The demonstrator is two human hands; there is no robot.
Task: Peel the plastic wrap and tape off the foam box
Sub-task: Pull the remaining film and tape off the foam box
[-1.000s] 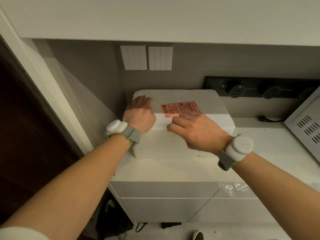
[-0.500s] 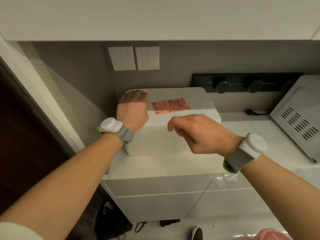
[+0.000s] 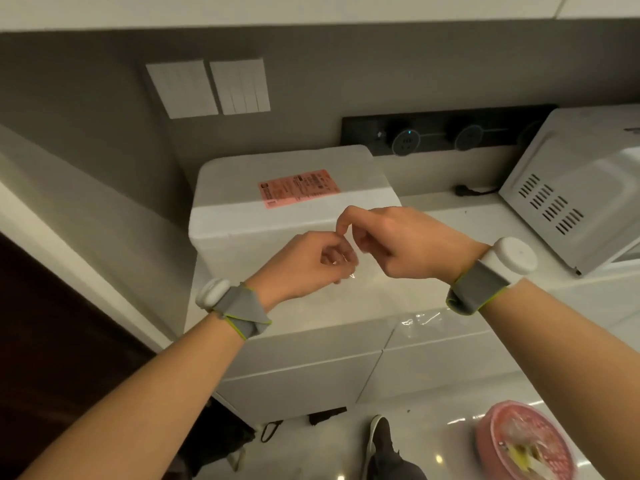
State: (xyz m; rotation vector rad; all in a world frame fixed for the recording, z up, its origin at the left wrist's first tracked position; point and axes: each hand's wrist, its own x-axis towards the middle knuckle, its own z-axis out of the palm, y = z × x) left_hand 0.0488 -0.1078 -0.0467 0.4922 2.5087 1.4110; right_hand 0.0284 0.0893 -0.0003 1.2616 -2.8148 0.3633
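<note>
White foam box sits on the pale counter at twelve o'clock from my hands, pushed into the corner against the grey wall. A pink label is stuck flat on its lid.

Both hands are raised in front of the box's near face and touch neither the box nor the counter. My left hand is at the seven o'clock side of the pair, with its fingers curled in round a scrap of clear wrap. The scrap glints between the fingertips and hangs just below them. My right hand is at the one o'clock side with its fingers curled too, and its bent index finger meets the fingertips of my left. I cannot tell whether the right is pinching the wrap or only touching my other hand. Each wrist carries a grey band with a white puck, one on the left and one on the right.

A white microwave stands on the counter at two o'clock, and a black socket strip runs along the wall at one o'clock. Two white switch plates are on the wall at eleven o'clock. A pink round tub lies at five o'clock.
</note>
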